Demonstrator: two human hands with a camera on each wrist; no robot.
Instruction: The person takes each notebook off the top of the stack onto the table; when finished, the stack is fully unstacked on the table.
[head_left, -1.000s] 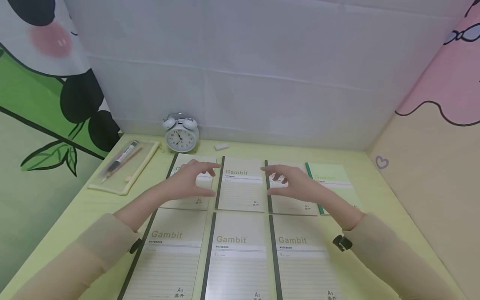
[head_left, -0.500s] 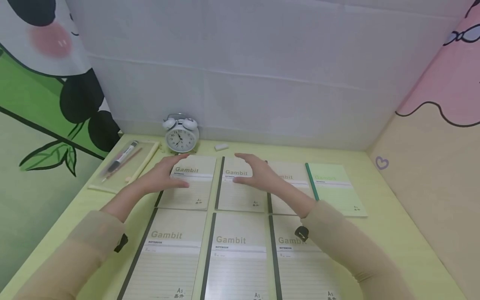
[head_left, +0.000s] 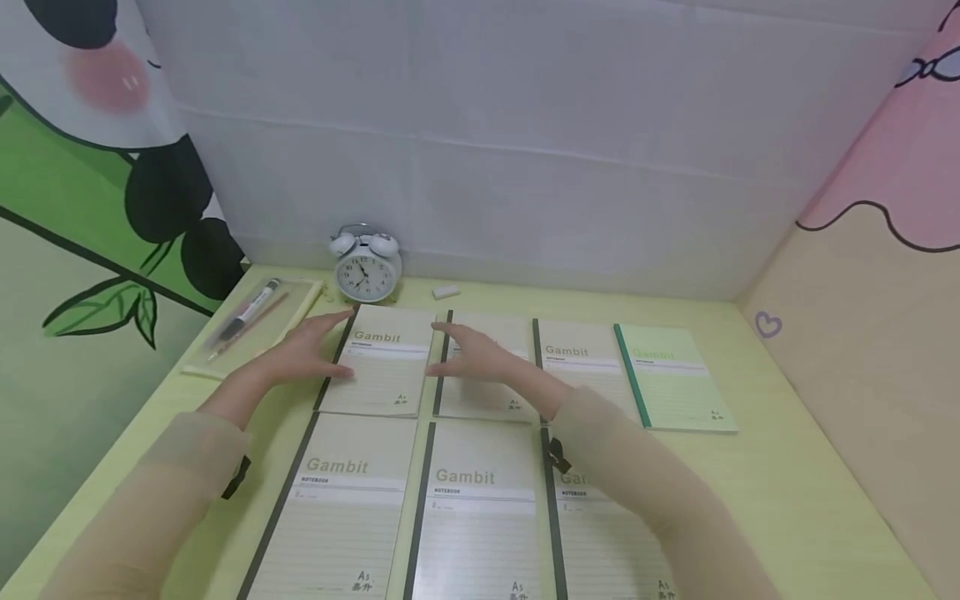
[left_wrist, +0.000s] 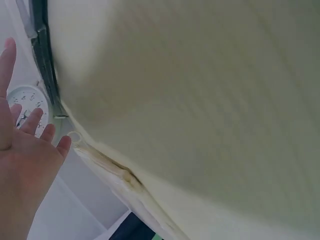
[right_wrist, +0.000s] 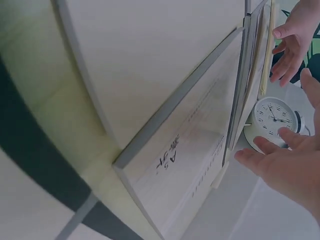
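Observation:
At the back left lies a cream notebook [head_left: 378, 375] with a dark spine, marked "Gambit". My left hand [head_left: 303, 350] is at its spine side, thumb and fingers spread apart. By its right edge, over the second back-row notebook [head_left: 487, 396], is my right hand [head_left: 476, 357], also with thumb and fingers parted. The left wrist view shows the left hand [left_wrist: 27, 165] with extended fingers and nothing in them. Likewise, the right hand [right_wrist: 295, 165] looks loose and unfilled in the right wrist view. Whether fingertips touch the notebook I cannot tell.
A third cream notebook [head_left: 581, 375] and a green notebook [head_left: 678, 383] continue the back row. Larger notebooks [head_left: 476, 533] lie in front. Behind stand a white alarm clock [head_left: 366, 271] and an eraser [head_left: 446, 292]; a pouch with pens [head_left: 300, 304] is left.
Both hands have moved left across the back row, the right one farther. They now flank the back-left notebook, having been around the second one. The notebooks lie as before.

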